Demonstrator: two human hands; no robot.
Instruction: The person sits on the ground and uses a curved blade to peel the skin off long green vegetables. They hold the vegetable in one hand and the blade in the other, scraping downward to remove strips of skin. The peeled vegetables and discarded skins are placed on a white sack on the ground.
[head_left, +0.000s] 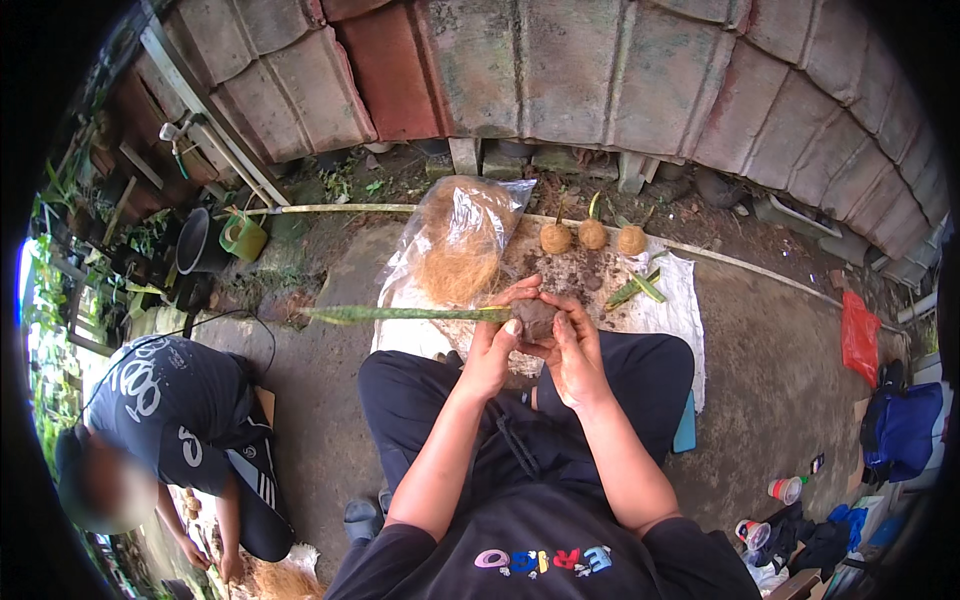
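Between both hands a ball of dark soil (534, 319) is cupped, with a long green snake plant leaf (409, 314) pointing left out of it. My left hand (495, 337) presses the ball and the leaf's base from the left. Fingers and thumb of my right hand (574, 345) wrap its right side. Beyond the hands, a clear plastic bag (469, 225) of brown coconut fibre (454, 274) lies on a white sack (682, 300). Three fibre-wrapped balls with leaves, one of them a brown ball (556, 238), stand in a row near cut snake plant leaves (636, 291) and loose soil.
At the left, another person (180, 420) bends over fibre (281, 581) on the ground. A dark bucket (199, 244) and a green container (244, 237) stand upper left. A pipe (345, 208) runs beyond the sack. A red bag (859, 337), blue bag (904, 431) and cups lie right.
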